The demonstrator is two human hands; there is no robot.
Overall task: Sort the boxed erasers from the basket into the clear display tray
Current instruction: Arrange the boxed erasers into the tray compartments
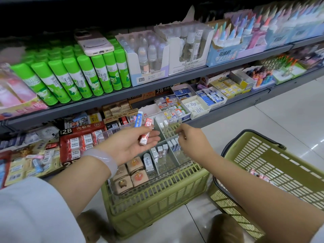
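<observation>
Red-and-white boxed eraser (145,133) and a blue one (139,118) lie loosely across my left hand (129,143); right fingers (180,132) curl empty over the clear divided display tray (175,159). They could slide off, missing their compartment.

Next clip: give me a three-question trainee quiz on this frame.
1. True or false: the left hand holds a red-and-white boxed eraser and a blue-and-white boxed eraser.
2. The clear plastic divided display tray rests on: A) an upturned green plastic crate B) the floor C) a shelf.
3. What lies on the green glue sticks?

Key: 1 true; 2 A; 3 a pink smartphone.
</observation>
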